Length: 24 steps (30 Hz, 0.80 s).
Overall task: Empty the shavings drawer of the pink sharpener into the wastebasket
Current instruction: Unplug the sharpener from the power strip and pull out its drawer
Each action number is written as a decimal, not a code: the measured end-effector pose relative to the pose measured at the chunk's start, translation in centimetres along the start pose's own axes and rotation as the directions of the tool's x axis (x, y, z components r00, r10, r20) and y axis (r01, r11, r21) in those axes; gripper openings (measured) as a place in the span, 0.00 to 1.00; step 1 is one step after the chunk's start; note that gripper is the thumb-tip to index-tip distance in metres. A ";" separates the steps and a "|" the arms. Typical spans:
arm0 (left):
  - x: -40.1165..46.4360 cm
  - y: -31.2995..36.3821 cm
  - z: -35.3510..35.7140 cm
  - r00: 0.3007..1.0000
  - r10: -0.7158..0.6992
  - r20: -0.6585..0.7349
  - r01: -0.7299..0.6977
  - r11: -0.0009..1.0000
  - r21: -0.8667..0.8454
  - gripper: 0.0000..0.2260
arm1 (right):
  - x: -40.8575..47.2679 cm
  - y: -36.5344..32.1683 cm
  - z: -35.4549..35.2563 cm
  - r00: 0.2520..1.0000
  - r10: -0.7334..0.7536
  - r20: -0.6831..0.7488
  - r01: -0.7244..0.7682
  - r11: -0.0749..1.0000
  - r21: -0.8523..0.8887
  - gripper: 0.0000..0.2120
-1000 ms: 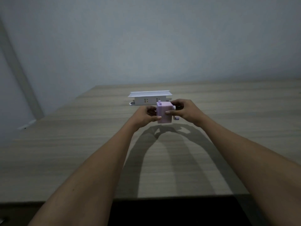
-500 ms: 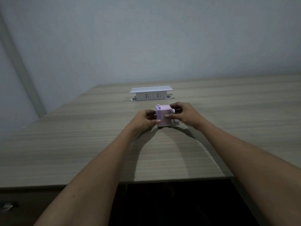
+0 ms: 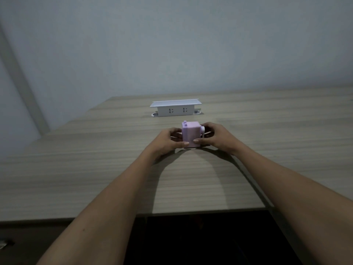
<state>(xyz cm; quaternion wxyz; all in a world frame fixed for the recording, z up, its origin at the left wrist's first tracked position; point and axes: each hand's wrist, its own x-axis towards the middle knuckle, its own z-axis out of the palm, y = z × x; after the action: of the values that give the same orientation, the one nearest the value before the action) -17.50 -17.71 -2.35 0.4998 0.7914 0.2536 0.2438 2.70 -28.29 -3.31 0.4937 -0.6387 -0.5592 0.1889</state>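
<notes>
The pink sharpener [image 3: 191,133], a small boxy block with a pale crank knob on its right side, rests on the wooden table [image 3: 95,165] near the middle. My left hand [image 3: 168,141] grips its left side with the thumb on the front face. My right hand [image 3: 215,137] holds the right side, thumb on the lower front, fingers behind near the crank. The drawer looks closed. No wastebasket is in view.
A white pop-up power socket box [image 3: 175,109] stands on the table just behind the sharpener. A grey wall rises behind. The table's front edge [image 3: 191,212] lies below my forearms, with dark space under it.
The sharpener and both hands have come down from slightly above the table until the sharpener sits on it. The view has tilted, showing more of the table's front edge.
</notes>
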 end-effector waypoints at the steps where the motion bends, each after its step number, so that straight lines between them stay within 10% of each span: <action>1: 0.0 -0.1 0.0 1.000 -0.004 0.004 0.004 1.000 -0.005 0.28 | 0.0 0.1 0.0 1.000 -0.003 0.003 0.003 1.000 -0.015 0.25; 24: -3.5 -0.5 -6.5 0.990 -0.019 -0.139 0.025 0.999 0.037 0.30 | -0.2 -0.8 -0.8 0.995 0.082 0.051 -0.080 0.996 -0.037 0.36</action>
<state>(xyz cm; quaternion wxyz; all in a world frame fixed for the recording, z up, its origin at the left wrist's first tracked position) -24.41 -15.41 -0.80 0.4682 0.7793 0.3012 0.2876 2.86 -28.88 -2.36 0.4595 -0.6642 -0.5488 0.2156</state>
